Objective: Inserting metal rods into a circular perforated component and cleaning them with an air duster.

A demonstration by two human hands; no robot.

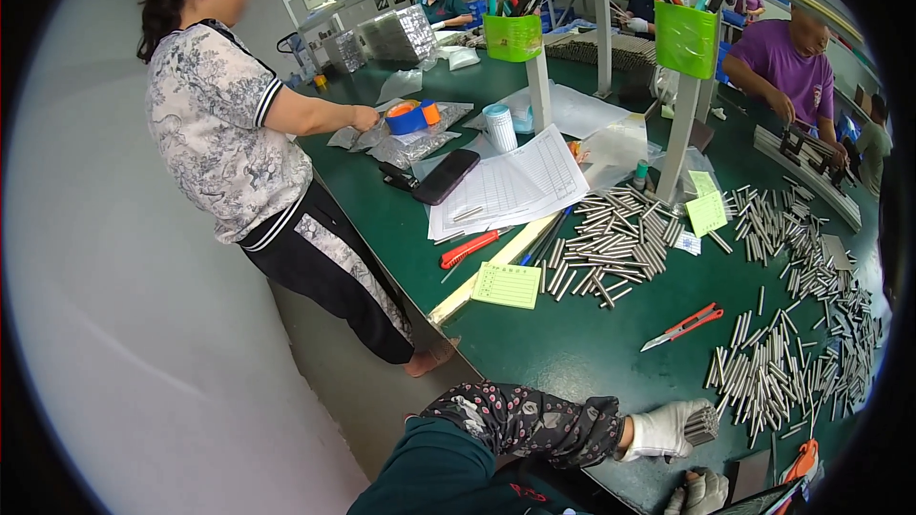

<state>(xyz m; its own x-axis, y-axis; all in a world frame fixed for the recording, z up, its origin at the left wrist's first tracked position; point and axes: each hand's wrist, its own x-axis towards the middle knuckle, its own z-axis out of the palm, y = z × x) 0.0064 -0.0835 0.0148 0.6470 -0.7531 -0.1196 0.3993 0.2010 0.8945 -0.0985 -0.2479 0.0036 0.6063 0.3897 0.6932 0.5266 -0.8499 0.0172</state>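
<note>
My left hand [658, 431], in a white glove with a dark patterned sleeve behind it, is closed round a bundle of short metal rods [702, 424]. The rod ends point to the right. Below it, at the lower edge, my right hand [704, 493] wears a glove that leaves fingertips bare. Its fingers are curled, and whatever they hold, if anything, is hidden. A loose pile of metal rods [763, 372] lies just beyond the bundle. On the green table [572, 362], a red utility knife [682, 326] rests farther off.
More rods [620, 238] lie in a heap by a yellow-green card [507, 285]. Orange-handled scissors [801, 463] lie at the lower right. Papers [515, 181], a phone [447, 176] and another red knife [469, 248] are farther left. A person [224, 114] stands at the left; others work beyond.
</note>
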